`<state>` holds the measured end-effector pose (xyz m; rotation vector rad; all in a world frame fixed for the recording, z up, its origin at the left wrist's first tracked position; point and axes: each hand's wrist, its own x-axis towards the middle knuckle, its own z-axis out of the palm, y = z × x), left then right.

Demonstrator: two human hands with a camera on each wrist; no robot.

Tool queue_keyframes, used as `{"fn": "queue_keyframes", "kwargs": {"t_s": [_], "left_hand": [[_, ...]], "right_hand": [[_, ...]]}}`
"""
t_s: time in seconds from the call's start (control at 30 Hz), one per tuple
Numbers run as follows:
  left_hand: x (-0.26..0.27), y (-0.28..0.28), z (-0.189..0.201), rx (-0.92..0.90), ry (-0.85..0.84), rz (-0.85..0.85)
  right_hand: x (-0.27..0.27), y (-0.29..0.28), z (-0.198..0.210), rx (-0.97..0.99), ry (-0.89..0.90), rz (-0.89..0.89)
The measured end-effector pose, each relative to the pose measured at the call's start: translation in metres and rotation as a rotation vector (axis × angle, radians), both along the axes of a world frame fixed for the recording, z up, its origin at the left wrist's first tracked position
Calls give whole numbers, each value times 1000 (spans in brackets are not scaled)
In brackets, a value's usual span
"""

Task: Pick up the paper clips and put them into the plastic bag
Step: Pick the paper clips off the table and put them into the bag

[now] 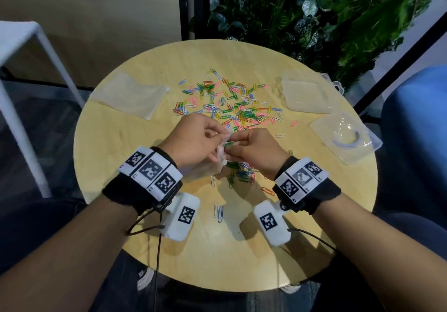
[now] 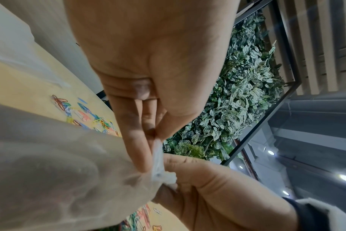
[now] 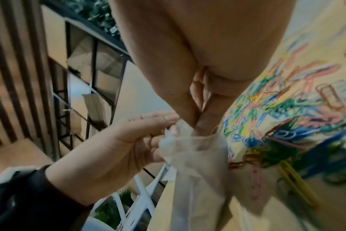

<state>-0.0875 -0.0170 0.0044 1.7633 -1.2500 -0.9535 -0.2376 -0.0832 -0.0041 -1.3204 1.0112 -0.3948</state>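
Left hand [image 1: 193, 139] pinches thin clear plastic bag [image 1: 205, 166] mouth; right hand [image 1: 254, 149] fingers [image 3: 204, 123] pinched together w/ green paper clips [image 1: 228, 144], pointing straight into the opening.

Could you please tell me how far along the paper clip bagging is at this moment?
Early. Both the left hand and right hand hold the plastic bag at its mouth, with some clips inside. Most paper clips remain scattered on the table.

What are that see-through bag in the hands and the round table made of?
The clear bag looks like thin, soft plastic film: it crumples and shows things through it. The round table seems pale wood or wood-look laminate, with a matte finish and faint grain.
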Motion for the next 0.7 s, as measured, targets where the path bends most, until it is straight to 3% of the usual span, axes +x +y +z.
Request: {"fn": "queue_keyframes", "kwargs": {"t_s": [0.13,0.3,0.4,0.47,0.6,0.67,0.7], "left_hand": [[1,2,2,-14,11,-25],[4,5,5,-13,22,-25],[8,7,10,-16,31,-27],[14,8,14,-21,29,5],[32,13,21,-44,25,77],[40,15,22,-50,30,108],[44,16,22,-51,32,122]], "right_hand": [[0,0,3,-21,-28,-21],[0,2,16,350,-253,58],[-3,-2,28,438,-308,61],[-9,-5,37,403,-308,-16],[-24,2,51,238,-366,12],[-30,8,47,95,-314,103],[-33,13,41,-66,-216,211]]}}
